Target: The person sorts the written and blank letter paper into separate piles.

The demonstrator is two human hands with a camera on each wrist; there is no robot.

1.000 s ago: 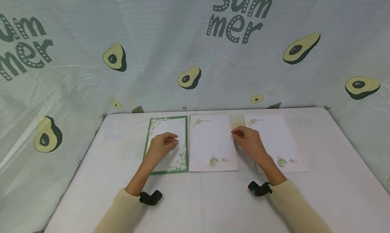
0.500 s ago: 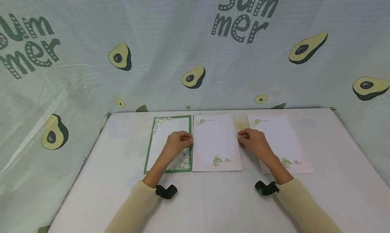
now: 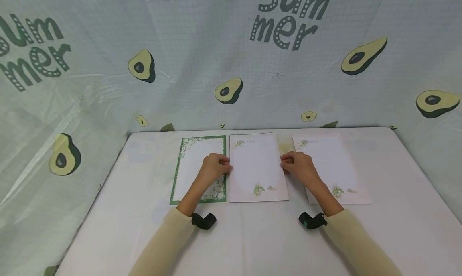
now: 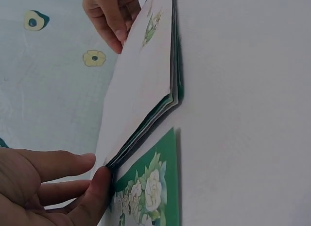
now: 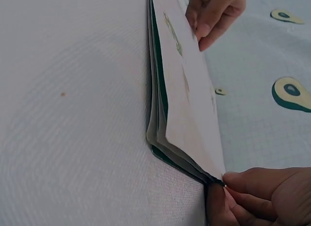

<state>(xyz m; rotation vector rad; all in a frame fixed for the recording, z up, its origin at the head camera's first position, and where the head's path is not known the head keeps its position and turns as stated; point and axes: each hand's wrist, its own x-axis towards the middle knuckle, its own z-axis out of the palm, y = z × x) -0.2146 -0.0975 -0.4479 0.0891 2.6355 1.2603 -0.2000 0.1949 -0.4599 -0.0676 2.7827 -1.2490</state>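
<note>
A small stack of pale pink decorated paper lies in the middle, printed with a leafy sprig near its bottom. My left hand pinches its left edge between thumb and fingers. At the opposite edge, my right hand pinches the stack too. Several layers show along the stack's near edge in both wrist views, some of them dark green; its near corners sit slightly fanned. Under my left wrist lies a green-bordered sheet with white flowers, close beside the stack.
Another pale pink decorated sheet lies to the right, partly beneath my right forearm. The white-covered table ends at a hanging cloth with avocado prints. A black wrist device sits on each wrist.
My left hand has moved right, from above the green-bordered sheet to the stack's left edge. My right hand has stayed at the right edge. The view has shifted slightly.
</note>
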